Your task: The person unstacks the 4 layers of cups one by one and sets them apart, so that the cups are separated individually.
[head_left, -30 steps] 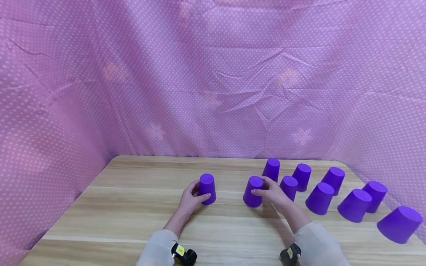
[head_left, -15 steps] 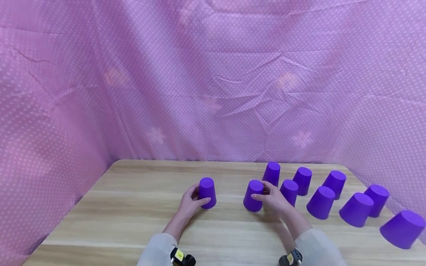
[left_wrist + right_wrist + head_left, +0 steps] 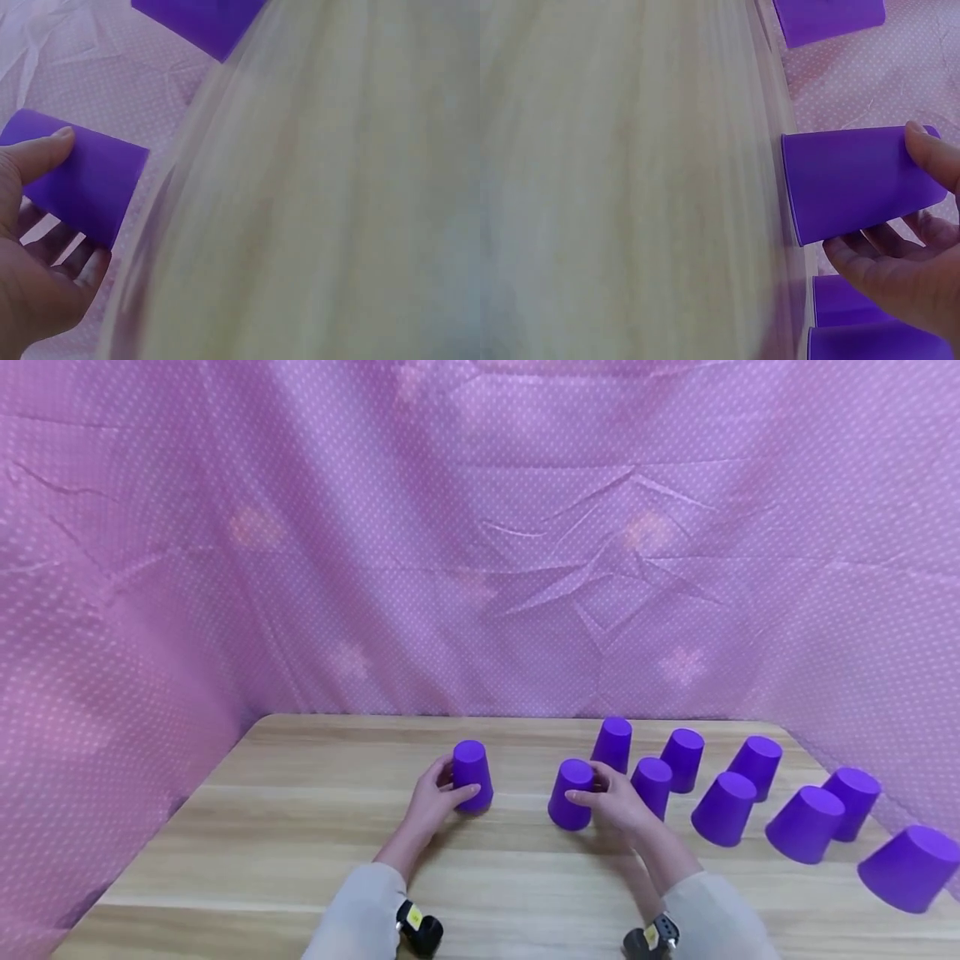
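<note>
Two purple cups stand mouth-down before me, one in each hand. My left hand [image 3: 431, 797] grips the left purple cup [image 3: 469, 772], thumb on its near side and fingers round behind; in the left wrist view a gap shows between this cup's rim [image 3: 129, 199] and the tabletop, so it looks slightly raised. The right purple cup [image 3: 564, 802] is held by my right hand [image 3: 618, 802], whose thumb lies across the front. Its rim [image 3: 791, 191] appears to rest on the wood. A space separates the two cups.
Several more upside-down purple cups stand in two rows to the right, the nearest row cup [image 3: 651, 785] close behind my right hand. The wooden table [image 3: 300, 827] ends at a pink dotted curtain [image 3: 420, 568].
The left hand and its cup have risen a little and shifted slightly right. My right hand and its cup stay in place. The head view has tilted slightly.
</note>
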The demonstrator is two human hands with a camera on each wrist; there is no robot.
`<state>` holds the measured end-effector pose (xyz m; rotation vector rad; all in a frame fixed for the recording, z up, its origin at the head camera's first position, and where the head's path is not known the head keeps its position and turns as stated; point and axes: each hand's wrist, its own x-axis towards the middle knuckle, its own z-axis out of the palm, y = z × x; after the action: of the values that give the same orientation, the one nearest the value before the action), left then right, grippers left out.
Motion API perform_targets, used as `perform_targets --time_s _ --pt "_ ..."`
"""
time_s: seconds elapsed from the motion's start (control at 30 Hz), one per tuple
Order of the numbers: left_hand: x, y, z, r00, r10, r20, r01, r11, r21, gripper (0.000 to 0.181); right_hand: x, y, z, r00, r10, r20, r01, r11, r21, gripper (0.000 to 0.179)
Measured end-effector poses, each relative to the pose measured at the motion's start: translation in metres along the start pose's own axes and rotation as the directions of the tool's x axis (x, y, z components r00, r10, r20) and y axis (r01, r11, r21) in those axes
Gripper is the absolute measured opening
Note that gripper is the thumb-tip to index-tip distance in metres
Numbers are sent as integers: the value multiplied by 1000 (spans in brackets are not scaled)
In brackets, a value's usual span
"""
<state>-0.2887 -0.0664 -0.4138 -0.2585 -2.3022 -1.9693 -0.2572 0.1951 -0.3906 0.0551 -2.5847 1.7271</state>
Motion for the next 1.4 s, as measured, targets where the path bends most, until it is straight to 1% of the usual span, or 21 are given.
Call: perform_targets --time_s 0.2,0.3,0.37,0.43,0.5,0.57,0.67,0.9,1.03,1.13,1.27,1.4 --pt "18 10 15 1000 -6 -2 6 1000 -30 64 1 -1 -3 1000 -11 1 11 1000 -12 63" --pt "27 13 21 1000 -2 -18 2 1000 -25 64 3 -2 -3 1000 -12 15 13 1000 -11 63" --pt "34 14 26 1000 3 -13 -3 1000 -6 65 5 -2 -3 1000 -7 8 7 1000 -4 63" --pt "40 14 32 1000 7 4 -7 1000 19 65 5 -1 -3 1000 -3 1 3 1000 3 62" --pt "45 12 38 1000 4 20 -5 999 45 65 5 0 -3 1000 1 -4 -1 1000 6 62" --pt "49 11 44 1000 -8 22 6 997 74 65 4 1 -2 1000 6 2 -6 1000 9 63" --pt "54 10 51 1000 -14 19 12 995 101 63 4 1 1 1000 7 4 -7 1000 0 64" --pt "63 7 68 999 29 28 -32 990 135 61 3 0 7 1000 15 -11 -16 1000 -10 62" --pt "67 6 80 1000 17 23 -20 991 134 60 2 -1 4 1000 27 -13 -28 999 -25 63" --pt "69 7 88 999 22 24 -24 992 122 59 2 -2 1 999 30 -9 -31 999 -29 65" --pt "72 9 95 998 42 37 -46 990 131 57 1 -2 -1 1000 29 -6 -29 999 -36 67" --pt "72 8 99 997 49 56 -57 987 148 57 1 0 0 999 31 -13 -31 999 -31 67"
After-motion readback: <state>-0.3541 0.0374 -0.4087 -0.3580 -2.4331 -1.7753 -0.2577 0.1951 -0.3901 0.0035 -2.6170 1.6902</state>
